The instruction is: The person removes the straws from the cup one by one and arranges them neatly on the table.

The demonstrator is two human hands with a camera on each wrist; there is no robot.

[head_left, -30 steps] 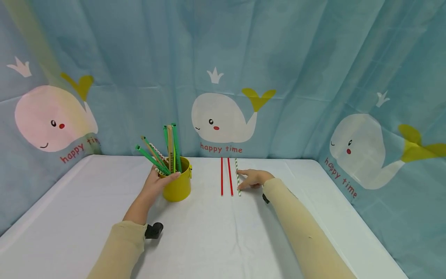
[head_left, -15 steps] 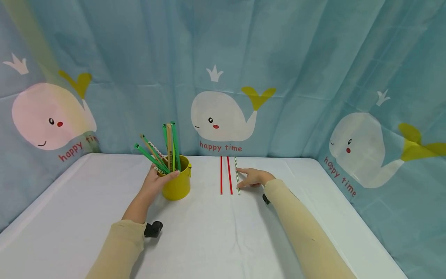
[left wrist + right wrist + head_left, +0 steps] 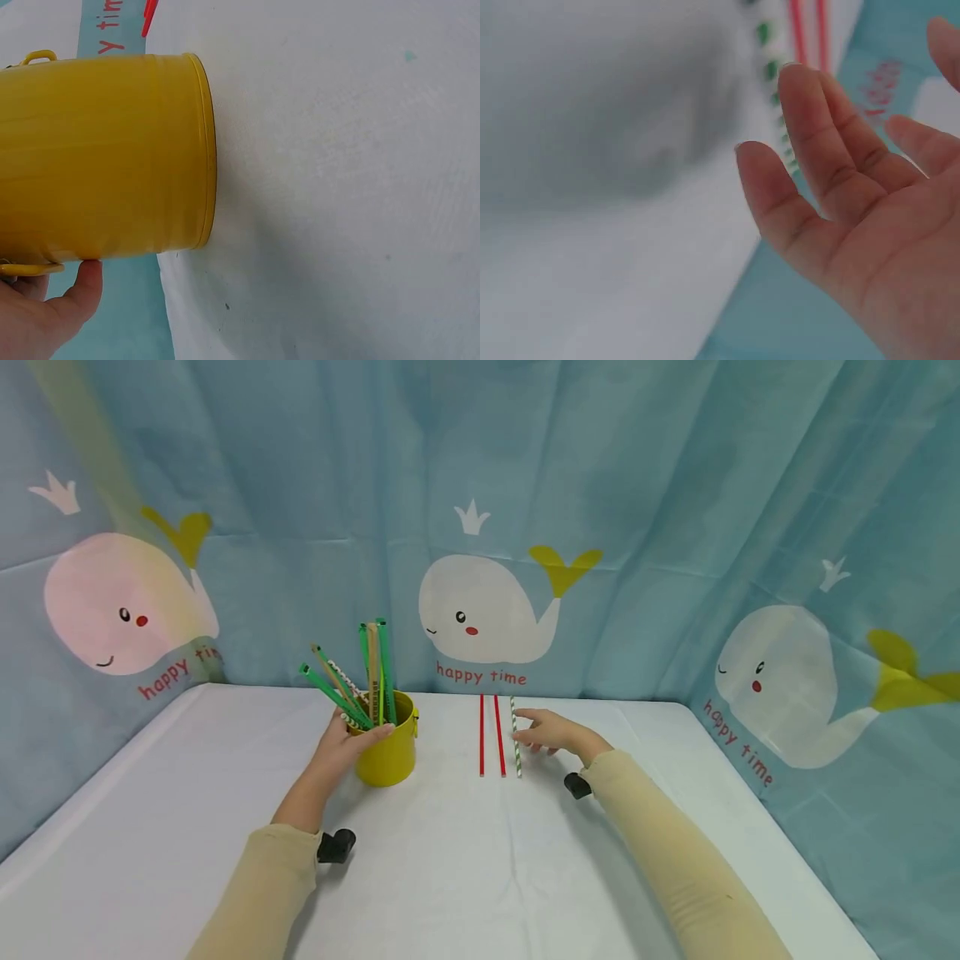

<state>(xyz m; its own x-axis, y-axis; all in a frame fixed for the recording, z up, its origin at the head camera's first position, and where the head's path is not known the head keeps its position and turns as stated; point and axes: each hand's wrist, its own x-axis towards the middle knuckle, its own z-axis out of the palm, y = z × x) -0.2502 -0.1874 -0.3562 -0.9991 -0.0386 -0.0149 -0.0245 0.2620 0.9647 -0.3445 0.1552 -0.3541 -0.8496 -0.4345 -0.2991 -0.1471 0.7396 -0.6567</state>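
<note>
My left hand (image 3: 339, 750) grips the yellow bucket (image 3: 387, 762) at its left rim, thumb along the front of the rim. Upright on the table, the bucket holds several green, tan and patterned straws (image 3: 386, 672) that lean out over the top. In the left wrist view, fingers press the bucket's side (image 3: 105, 157) near a small handle. A green-and-white striped straw (image 3: 518, 762) lies flat right of centre, beside two red straws (image 3: 482, 739). My right hand (image 3: 558, 732) is over the striped straw's right side, fingers loosely extended and spread, nothing held; fingertips overlap the straw in the right wrist view.
A white cloth (image 3: 450, 868) covers the table. Behind and at both sides hangs a blue curtain (image 3: 645, 460) printed with whales, close to the table's far edge. A black wrist camera (image 3: 336, 846) sits on the left wrist, another camera (image 3: 577, 785) on the right.
My right hand has drawn up from the striped straw, its fingers now more spread. The left hand stays on the bucket, and the straws lie as before. The head view has shifted slightly.
</note>
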